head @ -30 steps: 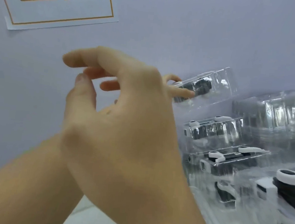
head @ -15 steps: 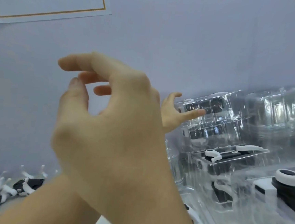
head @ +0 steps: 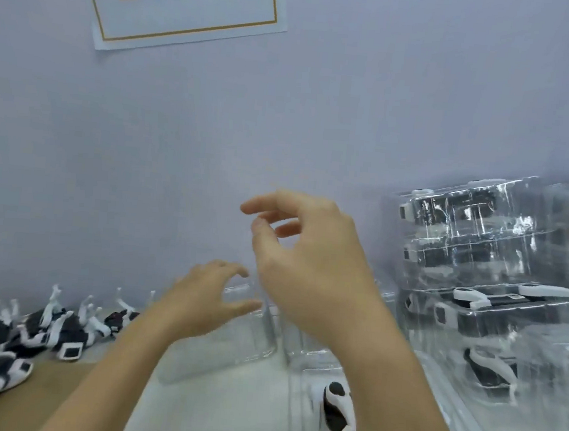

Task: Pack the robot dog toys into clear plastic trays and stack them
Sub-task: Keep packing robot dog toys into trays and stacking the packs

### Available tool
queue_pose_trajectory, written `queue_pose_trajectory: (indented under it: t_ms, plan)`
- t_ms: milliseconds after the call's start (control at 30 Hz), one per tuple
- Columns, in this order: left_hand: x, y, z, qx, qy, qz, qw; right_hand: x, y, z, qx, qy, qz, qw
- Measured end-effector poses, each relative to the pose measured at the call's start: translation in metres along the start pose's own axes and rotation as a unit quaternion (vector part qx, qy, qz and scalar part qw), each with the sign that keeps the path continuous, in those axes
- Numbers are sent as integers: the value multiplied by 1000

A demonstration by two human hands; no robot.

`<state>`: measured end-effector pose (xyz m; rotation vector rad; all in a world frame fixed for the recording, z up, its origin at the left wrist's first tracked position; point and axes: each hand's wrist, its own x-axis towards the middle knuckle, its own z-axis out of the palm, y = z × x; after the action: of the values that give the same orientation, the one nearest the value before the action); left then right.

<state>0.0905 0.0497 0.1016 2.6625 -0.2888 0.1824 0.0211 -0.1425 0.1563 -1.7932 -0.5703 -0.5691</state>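
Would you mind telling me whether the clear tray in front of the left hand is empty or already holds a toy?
Apparently empty: through the clear tray only the pale table shows, no black-and-white toy.

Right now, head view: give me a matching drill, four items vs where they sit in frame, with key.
Items:
1. loose robot dog toys
2. stack of packed trays
3. paper sign
4. empty clear tray

Places:
A. on the wall, top left
B. right side, against the wall
C. heap on the table, far left
D. centre, just under the left hand

Pairs: 1-C, 2-B, 3-A, 4-D
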Motion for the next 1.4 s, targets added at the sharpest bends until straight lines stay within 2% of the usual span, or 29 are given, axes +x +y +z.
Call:
queue_pose_trajectory:
  t_ms: [67,133,267,433,567,633,700,767,867,1000,1167,1267,1333,1400]
  plan:
    - [-20,-34,-2,56,-16,-59,997,3,12,-1,-17,-10,16,1000]
    - [-43,-69,7,40,7,-86,995,4,23,1,-33,-15,27,999]
    - [-52,-87,37,15,141,-57,988,5,43,13,-59,-47,58,995]
    - [-47,-87,36,14,182,-63,981,-2,58,33,-138,-138,106,975]
    - [-47,-84,22,-90,290,-96,948,-8,64,51,-178,-179,142,957]
    - [-49,-82,13,-179,343,-128,913,-13,69,63,-183,-203,168,947]
    - [-52,-78,9,-282,364,-132,878,-18,71,76,-158,-223,186,944]
    - [-55,-70,6,-355,353,-125,857,-24,69,91,-79,-210,197,955]
    - [-57,-58,3,-413,322,-107,845,-28,62,111,64,-101,189,975]
    - [-59,-54,-2,-400,299,-66,864,-29,60,116,103,56,160,980]
    - [-58,-54,0,-350,255,-64,899,-30,64,112,199,26,199,959]
    - [-60,-53,1,-397,196,-73,894,-31,64,111,264,8,220,939]
    - [-61,-51,2,-423,158,-65,890,-32,65,111,259,-19,219,941]
    - [-61,-50,4,-431,167,-71,884,-32,65,111,253,-37,227,940]
